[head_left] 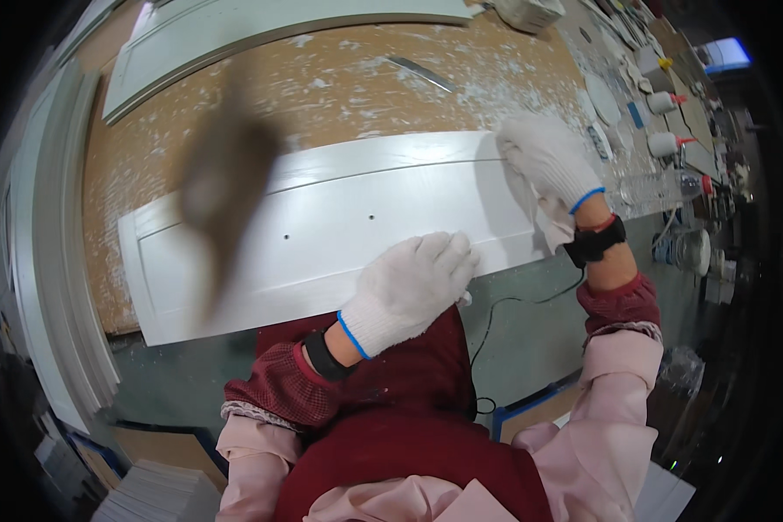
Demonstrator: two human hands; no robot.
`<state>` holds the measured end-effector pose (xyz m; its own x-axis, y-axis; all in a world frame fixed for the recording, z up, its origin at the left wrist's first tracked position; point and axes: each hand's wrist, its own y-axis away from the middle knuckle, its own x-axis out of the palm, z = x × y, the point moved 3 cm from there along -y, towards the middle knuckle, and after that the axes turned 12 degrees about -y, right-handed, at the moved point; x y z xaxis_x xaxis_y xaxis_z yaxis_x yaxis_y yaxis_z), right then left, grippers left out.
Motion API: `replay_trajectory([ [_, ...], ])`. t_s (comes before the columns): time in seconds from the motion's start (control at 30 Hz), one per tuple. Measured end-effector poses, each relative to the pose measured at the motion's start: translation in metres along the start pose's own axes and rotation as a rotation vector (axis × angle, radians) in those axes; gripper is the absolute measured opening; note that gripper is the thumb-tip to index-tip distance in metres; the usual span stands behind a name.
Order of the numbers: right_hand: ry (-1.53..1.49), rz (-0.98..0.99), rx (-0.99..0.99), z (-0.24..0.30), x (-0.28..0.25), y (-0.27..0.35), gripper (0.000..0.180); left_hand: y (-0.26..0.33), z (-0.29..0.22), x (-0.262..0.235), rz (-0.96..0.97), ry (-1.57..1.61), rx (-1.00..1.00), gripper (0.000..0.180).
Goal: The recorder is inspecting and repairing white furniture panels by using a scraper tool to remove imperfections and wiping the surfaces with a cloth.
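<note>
A long white panel (322,252) with a raised frame and two small dark holes lies across the bench in front of me. On its front edge rests my left hand (413,283), in a white knit glove with a blue cuff, palm down and fingers stretched out. My right hand (557,161), gloved alike, presses on the panel's right end. Its fingers curl over what looks like a white cloth (555,222), part of which hangs out below the palm; the fingertips are mostly hidden.
A blurred brown object (226,174) hangs close in front at left. Behind lie a flat metal strip (420,74) and another white panel (235,39). Long pale boards (52,235) stand at left. White bottles with red tips (665,103) and a clear plastic bottle (657,187) line the right.
</note>
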<state>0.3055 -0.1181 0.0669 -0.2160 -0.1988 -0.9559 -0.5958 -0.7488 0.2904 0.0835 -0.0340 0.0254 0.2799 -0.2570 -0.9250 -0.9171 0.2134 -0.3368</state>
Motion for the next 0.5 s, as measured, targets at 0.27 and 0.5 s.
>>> replay_trajectory([
  [0.27,-0.440,-0.157,-0.332,0.077,0.002,-0.002,0.011,0.085,0.047,-0.037,-0.202,0.042,-0.308,0.027],
  [0.5,-0.258,0.031,-0.267,0.069,-0.013,-0.017,0.015,0.157,0.064,-0.058,-0.388,0.008,-0.531,0.022],
])
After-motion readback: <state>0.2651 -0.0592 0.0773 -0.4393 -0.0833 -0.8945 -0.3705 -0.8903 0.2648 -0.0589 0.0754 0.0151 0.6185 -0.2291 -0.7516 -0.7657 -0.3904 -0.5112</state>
